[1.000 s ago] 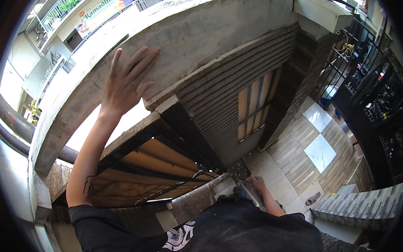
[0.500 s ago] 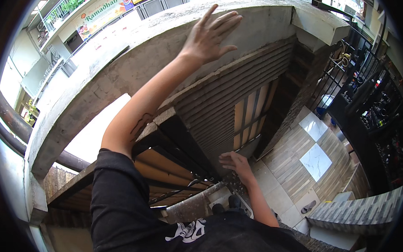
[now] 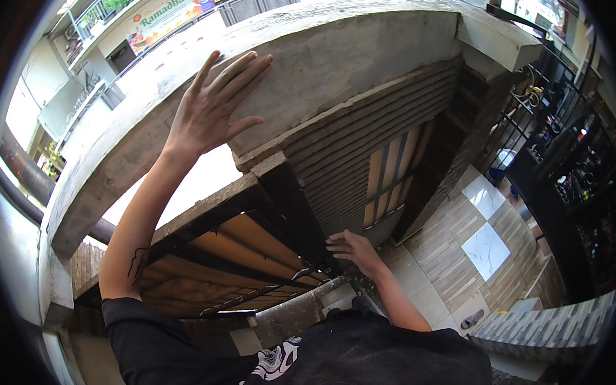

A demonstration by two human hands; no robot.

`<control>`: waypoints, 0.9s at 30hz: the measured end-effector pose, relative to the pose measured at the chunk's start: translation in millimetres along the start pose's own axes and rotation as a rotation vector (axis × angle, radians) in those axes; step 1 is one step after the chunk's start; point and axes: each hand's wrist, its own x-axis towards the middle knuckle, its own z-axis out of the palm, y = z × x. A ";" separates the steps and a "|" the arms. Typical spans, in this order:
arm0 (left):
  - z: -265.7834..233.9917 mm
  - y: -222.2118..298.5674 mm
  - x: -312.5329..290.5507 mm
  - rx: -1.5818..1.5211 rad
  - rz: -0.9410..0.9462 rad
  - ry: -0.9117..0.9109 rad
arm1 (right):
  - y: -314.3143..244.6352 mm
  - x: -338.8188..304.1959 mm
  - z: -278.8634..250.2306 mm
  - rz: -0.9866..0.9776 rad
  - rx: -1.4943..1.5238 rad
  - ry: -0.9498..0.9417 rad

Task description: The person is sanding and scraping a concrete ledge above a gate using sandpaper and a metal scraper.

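Observation:
My left hand (image 3: 212, 111) is raised, with its fingers stretched out and the thumb apart. It lies over the face of the grey concrete beam (image 3: 339, 64); whether the palm touches it, I cannot tell. Lower down, my right hand (image 3: 355, 252) reaches out with loosely spread fingers, close to the dark post (image 3: 296, 195) at the edge of a gate. Neither hand shows anything in it. The gate panel (image 3: 242, 241), tan with dark bars, stands below my left forearm. Beyond the post is a ribbed grey-brown wall panel (image 3: 350, 146).
Far below on the right lies a tiled floor (image 3: 448, 258) with a grey sandal (image 3: 472, 319) on it. A black metal railing (image 3: 510, 125) and a striped tiled ledge (image 3: 554, 323) stand at the right. Across the way, a banner (image 3: 171, 17) hangs on a building.
My left hand has moved left and down along the concrete beam, its fingers still stretched. My right hand has shifted slightly left toward the post. The view has shifted a little.

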 end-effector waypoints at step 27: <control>6.0 -3.8 0.8 0.131 0.044 0.072 | -11.6 20.4 81.4 -0.005 0.019 -0.270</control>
